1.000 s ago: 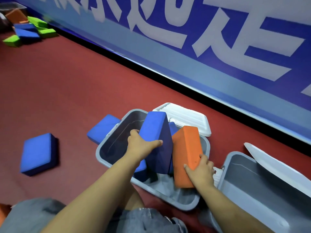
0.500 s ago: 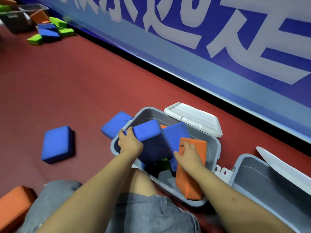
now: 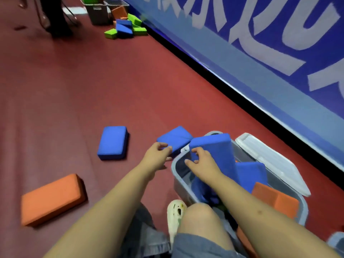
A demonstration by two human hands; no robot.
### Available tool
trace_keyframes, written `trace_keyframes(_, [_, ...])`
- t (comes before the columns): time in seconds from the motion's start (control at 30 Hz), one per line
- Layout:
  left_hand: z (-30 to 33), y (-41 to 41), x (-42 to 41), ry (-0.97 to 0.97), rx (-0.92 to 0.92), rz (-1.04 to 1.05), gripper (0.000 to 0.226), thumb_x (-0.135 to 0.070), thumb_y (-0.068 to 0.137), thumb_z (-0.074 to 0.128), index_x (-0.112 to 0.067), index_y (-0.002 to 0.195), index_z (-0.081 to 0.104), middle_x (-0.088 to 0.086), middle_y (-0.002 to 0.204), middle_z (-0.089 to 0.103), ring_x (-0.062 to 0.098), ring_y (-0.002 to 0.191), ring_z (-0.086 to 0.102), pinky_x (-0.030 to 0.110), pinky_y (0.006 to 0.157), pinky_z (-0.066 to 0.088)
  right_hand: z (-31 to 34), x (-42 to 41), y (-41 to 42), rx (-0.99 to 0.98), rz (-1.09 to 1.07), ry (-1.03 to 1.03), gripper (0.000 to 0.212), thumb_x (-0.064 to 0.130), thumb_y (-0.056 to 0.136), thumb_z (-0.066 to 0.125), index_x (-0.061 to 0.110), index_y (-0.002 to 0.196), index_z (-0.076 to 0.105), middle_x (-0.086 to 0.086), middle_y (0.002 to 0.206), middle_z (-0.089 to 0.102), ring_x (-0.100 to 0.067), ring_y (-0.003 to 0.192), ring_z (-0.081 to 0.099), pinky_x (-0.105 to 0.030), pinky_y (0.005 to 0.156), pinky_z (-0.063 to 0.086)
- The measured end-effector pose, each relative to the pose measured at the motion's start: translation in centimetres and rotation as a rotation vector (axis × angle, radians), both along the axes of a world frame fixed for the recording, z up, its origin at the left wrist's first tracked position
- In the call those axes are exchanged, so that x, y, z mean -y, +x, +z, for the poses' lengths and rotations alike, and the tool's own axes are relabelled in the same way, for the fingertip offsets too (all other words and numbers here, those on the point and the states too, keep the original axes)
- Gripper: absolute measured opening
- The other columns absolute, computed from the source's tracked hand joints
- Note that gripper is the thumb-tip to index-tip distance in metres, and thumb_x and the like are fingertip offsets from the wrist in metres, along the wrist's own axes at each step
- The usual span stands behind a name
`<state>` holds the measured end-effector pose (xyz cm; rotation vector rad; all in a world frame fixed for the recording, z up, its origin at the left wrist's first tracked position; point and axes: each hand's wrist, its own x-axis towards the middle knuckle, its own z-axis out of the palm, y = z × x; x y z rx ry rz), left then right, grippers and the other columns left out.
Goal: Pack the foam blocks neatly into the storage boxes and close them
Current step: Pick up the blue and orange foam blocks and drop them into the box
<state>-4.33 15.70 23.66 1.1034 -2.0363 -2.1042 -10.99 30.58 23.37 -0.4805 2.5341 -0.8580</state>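
Your right hand grips the upright blue block in the grey box, lower right. Your left hand pinches a blue block outside the box. Wall lettering, upper right, is unreadable.

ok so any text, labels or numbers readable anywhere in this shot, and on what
Blue wall banner: large white characters, cut off by the frame's top and right edges, so none can be read whole.
White lid of the grey storage box: no label visible.
Foam blocks, such as the orange block on the floor: no print visible.
Far grey bins: too small and blurred to tell.
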Motion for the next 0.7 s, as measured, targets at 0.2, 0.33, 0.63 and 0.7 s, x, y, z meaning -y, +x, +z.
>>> trace_keyframes(0.2, [-3.3, 4.8, 11.7, 0.06, 0.029, 0.248, 0.006, -0.021, 0.095, 0.049, -0.022, 0.09, 0.051, 0.001, 0.087, 0.058, 0.013, 0.072, 0.057, 0.024, 0.063, 0.039, -3.3, 12.8, 1.0, 0.063, 0.17, 0.015, 0.05, 0.034, 0.085, 0.065, 0.014, 0.127, 0.049, -0.009, 0.126, 0.054, -0.023, 0.112, 0.054, -0.026, 0.092, 0.039])
trace_keyframes(0.33, [-7.8, 10.2, 17.6, 0.07, 0.145, 0.365, 0.014, -0.019, 0.094, 0.048, -0.023, 0.08, 0.047, 0.001, 0.083, 0.056, 0.013, 0.07, 0.056, 0.024, 0.063, 0.038, -6.5, 19.2, 2.9, 0.142, 0.289, 0.081, 0.049, 0.036, 0.087, 0.064, 0.013, 0.127, 0.048, -0.011, 0.125, 0.055, -0.024, 0.114, 0.053, -0.028, 0.093, 0.038])
trace_keyframes(0.63, [-20.3, 21.4, 22.5, 0.17, 0.447, 0.486, 0.007, -0.018, 0.093, 0.05, -0.019, 0.085, 0.048, 0.003, 0.084, 0.053, 0.016, 0.073, 0.049, 0.026, 0.065, 0.036, -16.5, 29.7, 10.5, 0.451, 0.53, 0.24, 0.051, 0.042, 0.086, 0.063, 0.013, 0.126, 0.049, -0.009, 0.126, 0.055, -0.018, 0.094, 0.052, -0.025, 0.083, 0.041])
trace_keyframes(0.7, [-23.7, 23.5, 22.5, 0.119, 0.552, 0.458, 0.007, -0.018, 0.092, 0.055, -0.018, 0.088, 0.049, 0.007, 0.092, 0.052, 0.018, 0.08, 0.047, 0.025, 0.063, 0.037, -18.8, 31.0, 12.1, 0.508, 0.589, 0.284, 0.051, 0.043, 0.087, 0.062, 0.014, 0.127, 0.048, -0.008, 0.126, 0.054, -0.02, 0.098, 0.054, -0.028, 0.086, 0.044])
